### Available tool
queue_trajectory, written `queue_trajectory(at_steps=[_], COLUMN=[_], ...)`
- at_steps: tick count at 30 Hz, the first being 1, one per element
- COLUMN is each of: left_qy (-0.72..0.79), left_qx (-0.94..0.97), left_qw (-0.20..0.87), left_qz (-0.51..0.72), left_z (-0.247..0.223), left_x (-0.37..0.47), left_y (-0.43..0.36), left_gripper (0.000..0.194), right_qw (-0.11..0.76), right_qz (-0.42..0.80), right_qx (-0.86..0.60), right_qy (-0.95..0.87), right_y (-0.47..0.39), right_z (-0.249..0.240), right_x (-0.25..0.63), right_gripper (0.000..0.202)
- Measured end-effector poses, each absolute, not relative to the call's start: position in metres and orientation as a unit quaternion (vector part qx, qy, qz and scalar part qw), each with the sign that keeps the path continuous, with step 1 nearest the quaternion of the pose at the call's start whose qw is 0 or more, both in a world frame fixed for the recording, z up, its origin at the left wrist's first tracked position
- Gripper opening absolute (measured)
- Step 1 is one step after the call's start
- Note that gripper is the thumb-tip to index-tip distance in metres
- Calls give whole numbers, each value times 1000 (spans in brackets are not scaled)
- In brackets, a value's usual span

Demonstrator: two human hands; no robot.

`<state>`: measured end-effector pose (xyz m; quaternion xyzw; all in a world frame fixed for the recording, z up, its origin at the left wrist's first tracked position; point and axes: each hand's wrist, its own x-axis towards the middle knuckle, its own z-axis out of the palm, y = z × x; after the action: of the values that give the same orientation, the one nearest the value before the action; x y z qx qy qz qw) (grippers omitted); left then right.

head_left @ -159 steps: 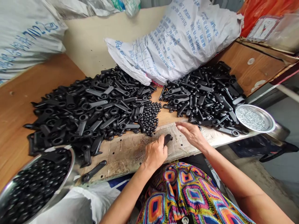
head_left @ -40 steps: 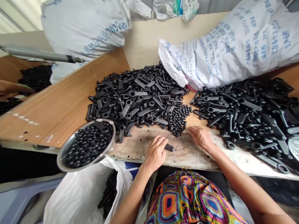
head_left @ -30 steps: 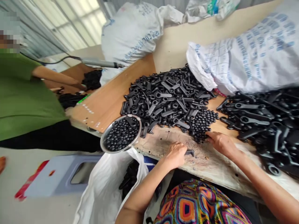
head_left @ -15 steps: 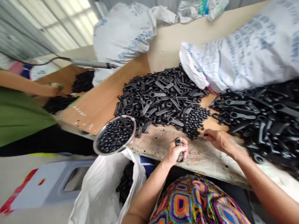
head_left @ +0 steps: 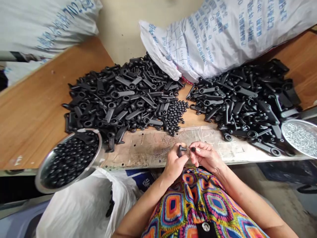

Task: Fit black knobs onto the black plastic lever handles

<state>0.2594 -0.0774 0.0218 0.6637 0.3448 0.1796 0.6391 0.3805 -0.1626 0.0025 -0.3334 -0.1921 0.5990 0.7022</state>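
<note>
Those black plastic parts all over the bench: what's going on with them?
A person works with both bare hands at the bench's front edge. The left hand grips a black lever, its narrow stem facing the right hand, which pinches a small black piece. The two parts are close but not joined. Behind are two heaps of levers, with small round pieces between.

Fairly even light, pale glare on the bench edge (head_left: pixel 237 150), stretched corners.
</note>
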Motion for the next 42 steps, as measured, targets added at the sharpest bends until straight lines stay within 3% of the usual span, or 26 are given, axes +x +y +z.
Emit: queue_trajectory(at_steps=[3, 14, 22, 27, 33, 39, 42], left_qy=[317, 304, 314, 291, 277, 242, 248], left_qx=[740, 806, 877, 885, 870, 915, 934], left_qw=[563, 478, 337, 341, 353, 224, 184], left_qz=[189, 173, 136, 124, 203, 231, 180], left_z=[27, 21, 13, 8, 1, -11, -14], left_x=[266, 273, 266, 262, 261, 262, 265], left_y=[-77, -81, -84, -86, -91, -91, -84], left_gripper=[5, 11, 30, 32, 29, 38, 37], right_qw=[717, 720, 724, 710, 725, 722, 698], right_qz=[585, 559, 571, 582, 580, 582, 573], right_qx=[-330, -372, -371, -384, -362, -372, -423], right_qy=[-188, -174, -112, -99, -78, -39, -76], right_y=[-165, -169, -169, -171, -173, -173, -171], right_z=[1, 2, -2, 0, 12, 15, 6], right_x=[379, 380, 372, 369, 359, 354, 360], right_gripper=[18, 13, 20, 23, 24, 22, 26])
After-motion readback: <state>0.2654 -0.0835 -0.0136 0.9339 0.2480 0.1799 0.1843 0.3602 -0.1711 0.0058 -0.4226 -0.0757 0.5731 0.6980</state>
